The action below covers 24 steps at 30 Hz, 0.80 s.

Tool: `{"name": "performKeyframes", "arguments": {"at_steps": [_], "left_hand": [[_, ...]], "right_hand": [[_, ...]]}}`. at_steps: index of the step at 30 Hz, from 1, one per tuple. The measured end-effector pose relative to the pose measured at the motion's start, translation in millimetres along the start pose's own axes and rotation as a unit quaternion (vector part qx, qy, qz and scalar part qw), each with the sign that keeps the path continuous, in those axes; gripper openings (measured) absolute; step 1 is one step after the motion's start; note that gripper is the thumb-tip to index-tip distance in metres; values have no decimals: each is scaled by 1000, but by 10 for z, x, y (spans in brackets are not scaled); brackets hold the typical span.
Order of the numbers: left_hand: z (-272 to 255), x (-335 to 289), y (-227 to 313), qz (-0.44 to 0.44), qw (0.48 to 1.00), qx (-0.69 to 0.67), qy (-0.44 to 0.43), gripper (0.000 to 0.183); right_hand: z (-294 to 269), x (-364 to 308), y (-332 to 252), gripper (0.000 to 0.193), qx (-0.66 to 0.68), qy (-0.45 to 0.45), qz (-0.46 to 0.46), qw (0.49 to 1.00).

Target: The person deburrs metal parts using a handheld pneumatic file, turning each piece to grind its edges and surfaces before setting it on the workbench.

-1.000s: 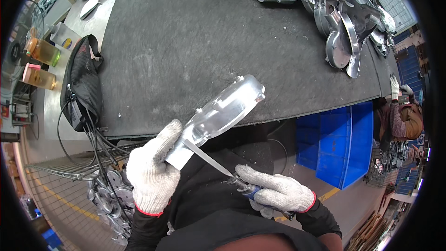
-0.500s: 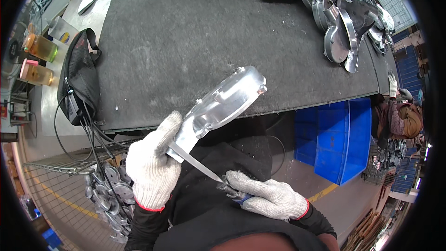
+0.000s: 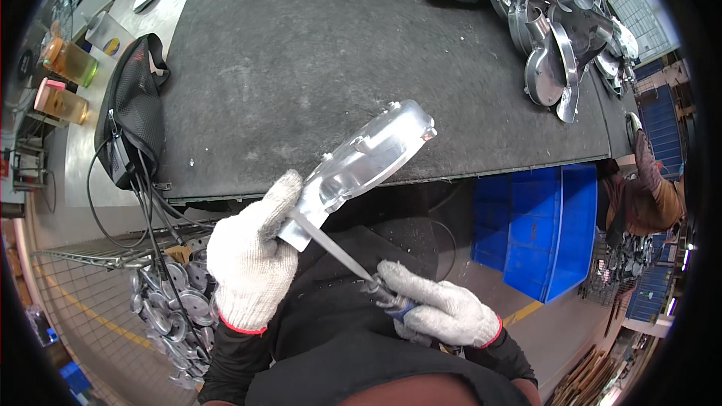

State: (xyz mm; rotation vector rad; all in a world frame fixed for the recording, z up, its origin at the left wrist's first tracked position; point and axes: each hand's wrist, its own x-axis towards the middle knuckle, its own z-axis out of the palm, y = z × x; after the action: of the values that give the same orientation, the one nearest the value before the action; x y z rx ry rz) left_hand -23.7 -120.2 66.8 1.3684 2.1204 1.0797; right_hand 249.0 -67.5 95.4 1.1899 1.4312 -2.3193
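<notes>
From where I stand, the worker's left hand, in a white knit glove, is closed around the narrow near end of a shiny metal casting, the thumb laid along its edge and the other fingers mostly hidden. The casting slants over the near edge of the dark-topped table, its rounded end pointing away; whether that end touches the surface, I can't tell. Such a grip seems to leave the near end exposed on the body side. The right hand is wrapped round a blue-bodied tool, its long, flat, file-like blade reaching up to that end beside the left thumb (pressing or merely alongside, I couldn't swear to it). Holding the tool low, near the lap, probably gives the blade its slant. Similar castings are heaped at the table's far right, well apart from the hands, perhaps to leave working room. A blue bin stands below the table's edge.
</notes>
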Motion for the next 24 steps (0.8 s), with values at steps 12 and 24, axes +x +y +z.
{"name": "performKeyframes", "arguments": {"at_steps": [12,24], "left_hand": [[29,8,-99,33,999,-3,15,37],[-14,-2,-12,22,996,87,1,36]], "right_hand": [[117,48,5,59,-199,-36,-215,955],[37,-7,-91,72,64,21,12,998]]}}
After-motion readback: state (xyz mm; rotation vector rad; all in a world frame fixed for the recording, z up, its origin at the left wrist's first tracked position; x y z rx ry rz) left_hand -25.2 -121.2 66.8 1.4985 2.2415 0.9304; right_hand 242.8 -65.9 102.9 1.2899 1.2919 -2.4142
